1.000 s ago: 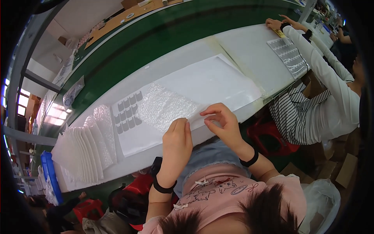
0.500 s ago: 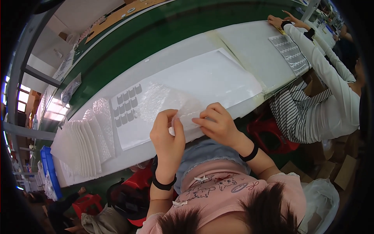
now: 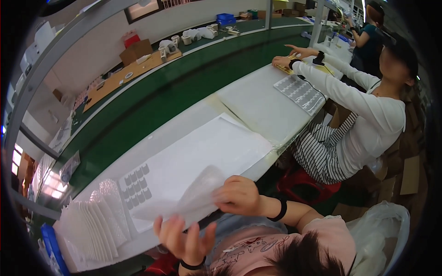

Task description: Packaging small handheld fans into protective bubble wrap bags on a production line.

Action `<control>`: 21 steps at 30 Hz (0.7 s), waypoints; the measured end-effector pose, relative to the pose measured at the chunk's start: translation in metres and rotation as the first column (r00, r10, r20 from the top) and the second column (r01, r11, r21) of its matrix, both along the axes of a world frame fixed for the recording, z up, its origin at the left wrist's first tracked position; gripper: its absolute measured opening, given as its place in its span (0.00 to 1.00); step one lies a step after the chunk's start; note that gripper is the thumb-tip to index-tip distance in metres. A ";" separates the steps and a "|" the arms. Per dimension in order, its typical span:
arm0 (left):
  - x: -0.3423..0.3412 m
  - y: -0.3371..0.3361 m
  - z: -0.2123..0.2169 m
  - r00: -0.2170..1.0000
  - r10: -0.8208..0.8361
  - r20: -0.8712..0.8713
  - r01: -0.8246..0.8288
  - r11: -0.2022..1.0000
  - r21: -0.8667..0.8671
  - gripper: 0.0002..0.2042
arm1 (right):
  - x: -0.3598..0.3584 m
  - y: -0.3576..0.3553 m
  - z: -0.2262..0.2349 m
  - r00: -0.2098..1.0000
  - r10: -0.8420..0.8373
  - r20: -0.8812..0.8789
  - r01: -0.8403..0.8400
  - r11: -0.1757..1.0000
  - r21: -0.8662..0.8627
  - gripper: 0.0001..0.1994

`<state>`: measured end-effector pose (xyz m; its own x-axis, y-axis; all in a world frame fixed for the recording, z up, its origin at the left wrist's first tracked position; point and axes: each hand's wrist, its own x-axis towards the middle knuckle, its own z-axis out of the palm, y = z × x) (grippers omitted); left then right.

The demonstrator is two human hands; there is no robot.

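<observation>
Head view. A long white surface (image 3: 251, 101) runs from lower left to upper right, with a green belt (image 3: 193, 96) beyond its far edge. The right hand (image 3: 239, 195) is at the near edge; its grip is together, thumb and fingers clamped on the right side of a translucent plastic sheet (image 3: 202, 184). This sheet is raised and bent, its upper part tilted over the near side of a large white paper (image 3: 202, 147) that lies on the surface. The left hand (image 3: 186, 244), blurred by motion, is at the near edge, to the left of the right hand; its grip is apart, the fingers spread and curved just beside the lower part of the plastic sheet. Whether they touch it cannot be told.

Rows of small grey pieces (image 3: 136, 187) lie at the left end of the white paper. Beside them, at the left end of the surface, bubble-wrap sheets (image 3: 90, 225) overlap in a fanned stack. A blue tray (image 3: 51, 248) adjoins the left edge. Toward the right end, a second person (image 3: 368, 124) in a white top reaches over the near edge; a card of grey pieces (image 3: 301, 94) lies beneath the forearm. A red stool (image 3: 306, 186) stands below the near edge.
</observation>
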<state>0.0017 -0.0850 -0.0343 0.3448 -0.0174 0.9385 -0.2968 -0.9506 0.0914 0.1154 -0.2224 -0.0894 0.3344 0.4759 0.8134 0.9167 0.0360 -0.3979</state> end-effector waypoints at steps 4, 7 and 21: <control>-0.019 0.023 -0.010 0.972 -0.210 0.109 0.178 0.952 0.250 0.25 | -0.008 0.013 0.025 0.334 0.516 -0.789 -0.067 0.848 0.526 0.07; -0.018 0.010 -0.016 0.994 -0.013 -0.109 0.021 0.998 0.067 0.18 | 0.003 0.024 0.023 0.044 0.621 -0.783 -0.014 0.784 0.621 0.08; 0.024 0.001 -0.049 0.695 -0.009 -0.719 -0.171 0.969 -0.177 0.31 | 0.011 0.034 -0.021 -0.658 0.503 -0.560 -0.115 0.668 0.735 0.14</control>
